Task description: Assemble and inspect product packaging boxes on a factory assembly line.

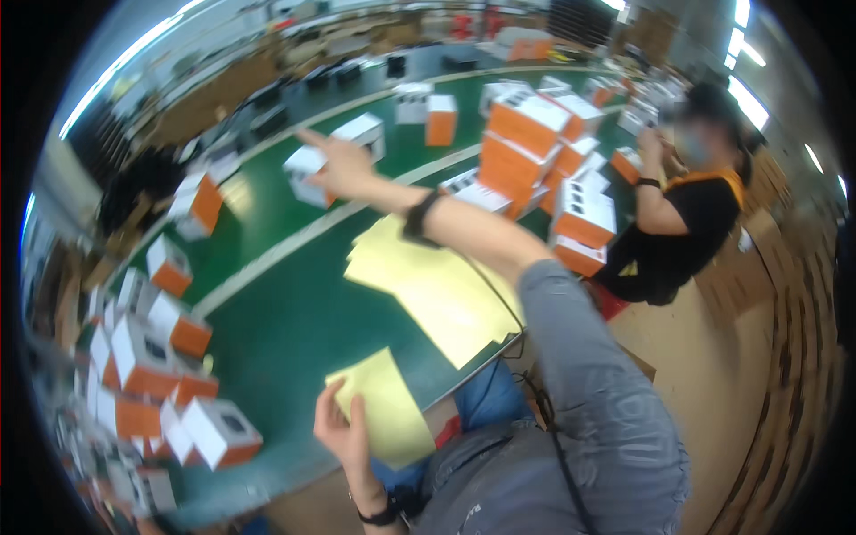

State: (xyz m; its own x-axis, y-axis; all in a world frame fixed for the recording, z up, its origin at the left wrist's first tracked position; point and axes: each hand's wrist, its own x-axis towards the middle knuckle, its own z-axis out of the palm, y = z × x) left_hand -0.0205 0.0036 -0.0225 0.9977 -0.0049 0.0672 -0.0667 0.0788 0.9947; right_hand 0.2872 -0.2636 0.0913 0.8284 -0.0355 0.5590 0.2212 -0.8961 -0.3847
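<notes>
The right hand (339,165) is stretched far out across the green worktop (294,312), fingers spread and loose, its grip released, touching or all but touching a white and orange box (306,174) that sits on the far side of the white line painted along the worktop. Whether the palm already rests on the box, I cannot tell; motion blur softens that spot. Down near the body, the left hand (343,428) has its grip closed on a pale yellow sheet (388,406), thumb on top, the sheet overhanging the near edge of the worktop.

Just beyond it lies a spread stack of yellow sheets (428,285), flat on the green surface under the outstretched forearm. A cluster of white and orange boxes (152,374) crowds the left end, and a taller pile of boxes (535,152) rises on the right. Beside that pile a co-worker in a black top (687,214) sits with both hands raised close to the face.

By my reading, this is the fetch step: one sheet is ready in the left hand and the right is going for a box to pair with it. The next move calls for the fingers to close on the box's sides, then a long draw back toward the near edge, clear of the loose sheets so none get dragged along.
</notes>
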